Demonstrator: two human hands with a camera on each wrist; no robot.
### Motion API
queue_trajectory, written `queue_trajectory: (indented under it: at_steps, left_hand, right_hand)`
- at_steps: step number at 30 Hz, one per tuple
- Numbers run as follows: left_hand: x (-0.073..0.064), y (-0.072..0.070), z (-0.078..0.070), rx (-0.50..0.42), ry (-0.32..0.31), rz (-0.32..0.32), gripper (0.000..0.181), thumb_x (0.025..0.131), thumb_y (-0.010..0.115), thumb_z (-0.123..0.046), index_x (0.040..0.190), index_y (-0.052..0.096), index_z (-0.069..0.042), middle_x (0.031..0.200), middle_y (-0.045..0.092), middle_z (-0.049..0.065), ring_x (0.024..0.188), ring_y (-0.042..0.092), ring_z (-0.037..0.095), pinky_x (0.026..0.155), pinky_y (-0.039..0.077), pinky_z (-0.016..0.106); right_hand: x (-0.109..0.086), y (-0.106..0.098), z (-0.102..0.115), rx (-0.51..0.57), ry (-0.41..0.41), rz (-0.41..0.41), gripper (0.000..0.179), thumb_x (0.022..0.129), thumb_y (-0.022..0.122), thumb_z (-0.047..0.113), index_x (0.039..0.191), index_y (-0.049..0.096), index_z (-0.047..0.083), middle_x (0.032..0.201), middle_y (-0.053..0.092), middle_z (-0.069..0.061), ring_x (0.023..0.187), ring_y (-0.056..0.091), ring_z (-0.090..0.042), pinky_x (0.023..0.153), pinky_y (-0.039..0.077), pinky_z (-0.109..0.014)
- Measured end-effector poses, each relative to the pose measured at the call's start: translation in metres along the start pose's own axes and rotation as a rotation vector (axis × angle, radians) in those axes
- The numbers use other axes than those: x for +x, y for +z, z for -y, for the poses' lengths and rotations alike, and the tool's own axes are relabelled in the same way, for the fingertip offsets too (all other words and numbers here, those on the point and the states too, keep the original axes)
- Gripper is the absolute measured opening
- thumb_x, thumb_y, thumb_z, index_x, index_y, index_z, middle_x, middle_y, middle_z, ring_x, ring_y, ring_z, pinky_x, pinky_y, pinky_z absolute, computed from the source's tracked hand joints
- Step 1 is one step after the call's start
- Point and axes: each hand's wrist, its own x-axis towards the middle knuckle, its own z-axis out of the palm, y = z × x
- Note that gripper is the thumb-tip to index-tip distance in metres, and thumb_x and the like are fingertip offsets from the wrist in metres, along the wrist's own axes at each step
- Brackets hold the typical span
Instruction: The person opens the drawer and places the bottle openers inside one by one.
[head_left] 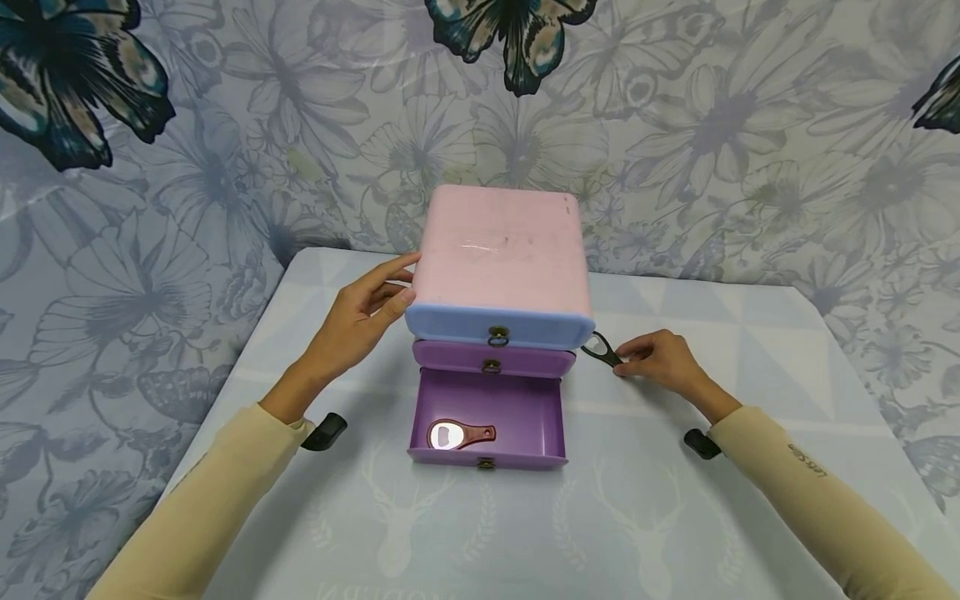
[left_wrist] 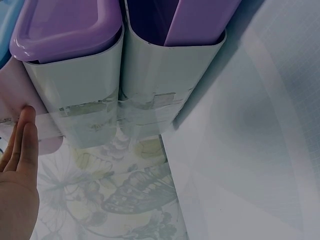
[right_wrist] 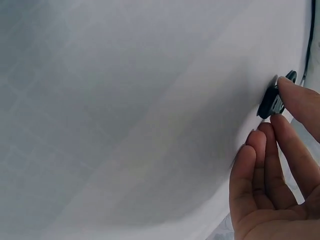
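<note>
A small drawer unit stands on the table, with a pink top case [head_left: 502, 250] and a blue drawer front [head_left: 450, 323]. Below it is a purple middle drawer [head_left: 450, 357]. The purple bottom drawer [head_left: 540, 417] is pulled out, and a brown-handled bottle opener [head_left: 480, 433] lies inside. My left hand [head_left: 352, 321] rests straight fingers against the pink case's left side, also seen in the left wrist view. Beside the unit's right side, my right hand [head_left: 663, 360] pinches a black bottle opener [right_wrist: 270, 102] between thumb and fingers, low over the table; its rounded head points towards the unit.
The pale patterned table [head_left: 480, 533] extends around the unit. A flowered cloth [head_left: 675, 167] with dark butterflies hangs behind and to the left. In the left wrist view, clear tape [left_wrist: 145, 107] runs across the white drawer cases [left_wrist: 80, 85].
</note>
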Motion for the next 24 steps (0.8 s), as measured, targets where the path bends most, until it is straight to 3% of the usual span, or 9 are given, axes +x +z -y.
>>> queue_trajectory:
  at_steps: [13, 24]
  left_hand:
    - [-0.0004, 0.0002, 0.0012, -0.001, -0.003, 0.001, 0.049, 0.105, 0.055, -0.024, 0.151, 0.043, -0.038, 0.139, 0.056, 0.004, 0.123, 0.059, 0.019, 0.104, 0.047, 0.044]
    - [-0.0001, -0.0007, 0.0011, -0.002, -0.017, 0.003, 0.049, 0.105, 0.055, -0.026, 0.151, 0.043, -0.039, 0.139, 0.056, 0.004, 0.123, 0.059, 0.019, 0.102, 0.048, 0.04]
  right_hand:
    - [-0.0001, 0.0018, 0.0006, 0.036, -0.031, 0.036, 0.027, 0.078, 0.083, 0.012, 0.103, 0.078, 0.002, 0.086, 0.075, -0.006, 0.078, 0.066, -0.014, 0.068, 0.049, -0.022]
    - [-0.0071, -0.0015, 0.001, 0.064, -0.084, 0.042, 0.025, 0.078, 0.082, 0.011, 0.102, 0.078, 0.004, 0.089, 0.075, -0.006, 0.078, 0.064, -0.009, 0.069, 0.051, -0.019]
